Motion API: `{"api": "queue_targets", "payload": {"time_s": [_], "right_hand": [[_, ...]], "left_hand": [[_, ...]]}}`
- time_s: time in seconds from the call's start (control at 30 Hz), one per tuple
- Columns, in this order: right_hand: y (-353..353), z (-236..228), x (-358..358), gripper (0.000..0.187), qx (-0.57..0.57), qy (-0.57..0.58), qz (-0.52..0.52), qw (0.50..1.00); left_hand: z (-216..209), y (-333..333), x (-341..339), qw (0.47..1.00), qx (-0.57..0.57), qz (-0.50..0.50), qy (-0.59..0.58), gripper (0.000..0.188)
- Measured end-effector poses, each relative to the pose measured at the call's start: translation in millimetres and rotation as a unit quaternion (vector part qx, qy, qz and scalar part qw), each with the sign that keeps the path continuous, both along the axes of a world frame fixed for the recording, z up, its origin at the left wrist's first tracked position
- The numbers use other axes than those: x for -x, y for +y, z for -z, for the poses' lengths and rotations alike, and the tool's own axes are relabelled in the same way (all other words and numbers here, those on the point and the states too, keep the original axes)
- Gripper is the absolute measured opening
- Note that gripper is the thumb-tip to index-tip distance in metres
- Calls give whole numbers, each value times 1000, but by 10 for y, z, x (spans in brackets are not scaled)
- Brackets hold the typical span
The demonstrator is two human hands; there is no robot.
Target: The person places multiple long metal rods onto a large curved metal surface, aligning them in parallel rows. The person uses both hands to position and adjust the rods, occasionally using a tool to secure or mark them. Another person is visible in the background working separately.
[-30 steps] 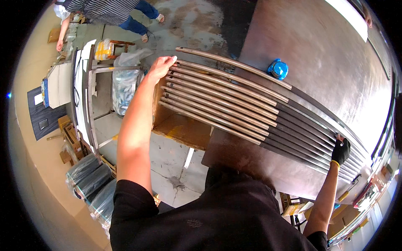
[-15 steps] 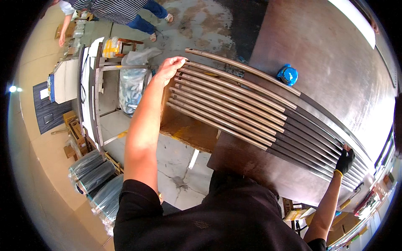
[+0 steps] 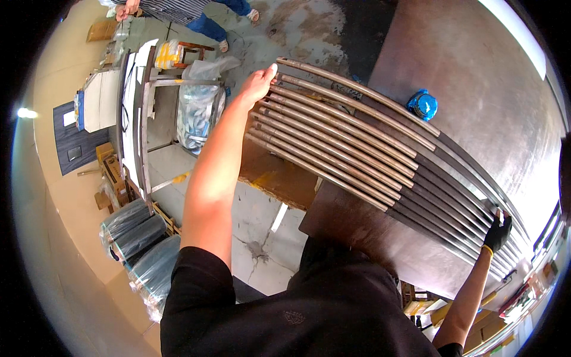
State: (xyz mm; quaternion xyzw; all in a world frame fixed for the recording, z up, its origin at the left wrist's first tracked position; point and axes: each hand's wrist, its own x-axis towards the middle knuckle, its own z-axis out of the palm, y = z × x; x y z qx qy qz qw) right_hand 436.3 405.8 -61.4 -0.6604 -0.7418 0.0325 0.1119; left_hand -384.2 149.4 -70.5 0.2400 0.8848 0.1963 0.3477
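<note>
Several long metal tubes (image 3: 345, 138), bare bronze-grey on their left part and dark on their right, lie side by side across the view. My bare left hand (image 3: 257, 86) is closed at the left end of the second-farthest tube (image 3: 357, 107), thumb uppermost. The farthest tube (image 3: 333, 75) lies just beyond it, untouched by that hand. My right hand (image 3: 498, 233), in a black glove, has its fingers closed at the tubes' right part. What exactly its fingertips grip is too small to make out.
Beneath the tubes is a dark metal-topped table (image 3: 351, 223), with a brown cardboard sheet (image 3: 279, 181) at its left. A blue-wrapped round object (image 3: 423, 105) sits beyond the tubes. Plastic-wrapped rolls (image 3: 134, 232) stand lower left. Another person (image 3: 211, 30) is at the upper left.
The second-farthest tube has shifted away from the row toward the farthest one, widening the gap behind it. My left hand has moved along with it. The whole view has shifted slightly.
</note>
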Motion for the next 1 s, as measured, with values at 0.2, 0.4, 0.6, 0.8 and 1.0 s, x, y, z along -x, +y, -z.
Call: {"api": "queue_targets", "payload": {"time_s": [0.2, 0.4, 0.6, 0.8, 1.0], "right_hand": [[314, 563, -676, 34, 86, 212, 67, 971], [458, 622, -644, 32, 196, 311, 242, 898], [262, 168, -119, 45, 82, 11, 260, 962], [62, -592, 686, 33, 71, -128, 74, 986], [96, -518, 581, 16, 69, -22, -197, 978]], "left_hand": [[-136, 124, -55, 1000, 3, -10, 1, 63], [-9, -130, 2, 988, -121, -3, -94, 45], [157, -74, 254, 975, -166, -38, -142, 34], [49, -130, 212, 971, -156, -48, -175, 35], [78, -86, 169, 974, -166, -18, -154, 33]]}}
